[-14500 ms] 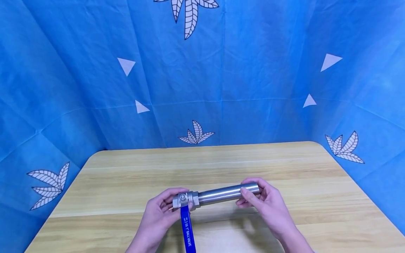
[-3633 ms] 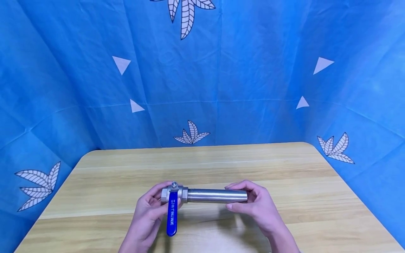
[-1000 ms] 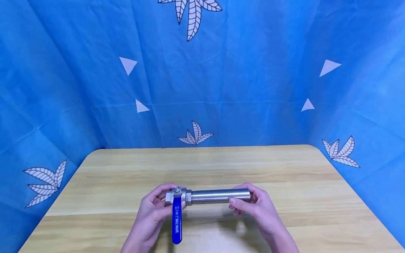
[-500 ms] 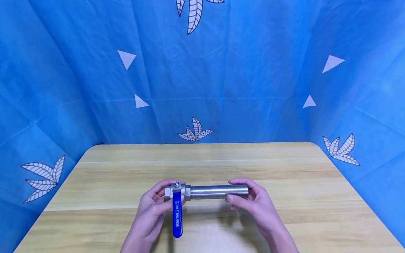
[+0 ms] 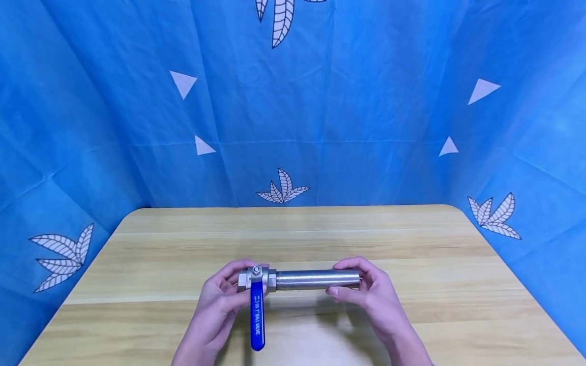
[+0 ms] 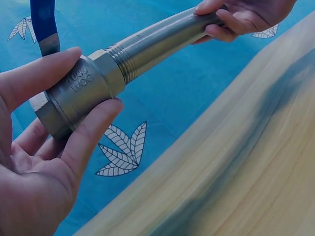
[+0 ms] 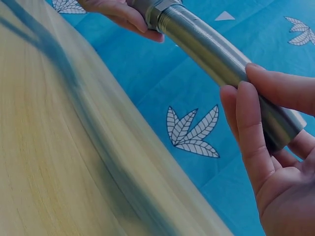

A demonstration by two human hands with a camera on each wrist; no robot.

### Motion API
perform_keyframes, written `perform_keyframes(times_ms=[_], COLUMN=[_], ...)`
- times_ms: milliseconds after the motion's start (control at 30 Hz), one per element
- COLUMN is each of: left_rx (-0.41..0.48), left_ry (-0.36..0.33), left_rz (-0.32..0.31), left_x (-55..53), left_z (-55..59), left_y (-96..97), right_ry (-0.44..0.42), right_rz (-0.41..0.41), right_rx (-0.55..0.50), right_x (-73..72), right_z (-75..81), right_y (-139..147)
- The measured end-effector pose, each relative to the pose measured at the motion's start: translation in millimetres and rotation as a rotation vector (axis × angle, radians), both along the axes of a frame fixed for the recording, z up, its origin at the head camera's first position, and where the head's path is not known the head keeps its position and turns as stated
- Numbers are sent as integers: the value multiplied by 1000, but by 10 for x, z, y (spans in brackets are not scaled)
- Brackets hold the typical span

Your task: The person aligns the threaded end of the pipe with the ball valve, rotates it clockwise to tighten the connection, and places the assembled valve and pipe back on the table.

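Observation:
My left hand (image 5: 220, 305) grips a steel ball valve (image 6: 86, 88) by its body, thumb on one side and fingers on the other. The valve's blue lever (image 5: 257, 317) points toward me. A steel pipe (image 5: 316, 279) runs right from the valve, its threaded end in the valve's hex mouth; several threads (image 6: 123, 63) show at the joint in the left wrist view. Around the pipe's far end, my right hand (image 5: 371, 300) holds it between thumb and fingers. Valve and pipe lie level, held above the wooden table.
The wood-grain table (image 5: 293, 234) spreads below and beyond the hands, with shadows of the hands on it. A blue cloth (image 5: 293, 101) with white leaf and triangle prints hangs behind and at both sides.
From 14.5 seconds ago, the pipe has gone from slanting to level, and fewer threads show at the joint. Over the last second the right fingers shift slightly around the pipe.

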State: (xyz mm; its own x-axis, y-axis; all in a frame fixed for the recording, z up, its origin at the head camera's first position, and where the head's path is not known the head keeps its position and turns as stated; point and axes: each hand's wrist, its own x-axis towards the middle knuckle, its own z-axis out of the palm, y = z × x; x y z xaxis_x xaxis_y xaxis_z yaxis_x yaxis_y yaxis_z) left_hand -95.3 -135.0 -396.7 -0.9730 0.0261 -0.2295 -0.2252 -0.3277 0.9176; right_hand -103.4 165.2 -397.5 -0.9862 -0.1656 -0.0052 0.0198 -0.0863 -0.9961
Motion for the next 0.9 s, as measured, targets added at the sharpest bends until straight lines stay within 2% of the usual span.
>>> perform_keyframes(times_ms=[367,667,900], left_rx=[39,32,22], left_ry=[47,77,43], left_rz=[-48,-34,25], left_x=[15,25,17], left_z=[-17,-12,10], left_y=[-1,1,46], right_ry=[-35,-37,-6], right_rz=[-34,-42,-47], right_rx=[41,56,54], right_x=[-2,10,17], right_z=[-7,15,26], right_y=[14,3,-13])
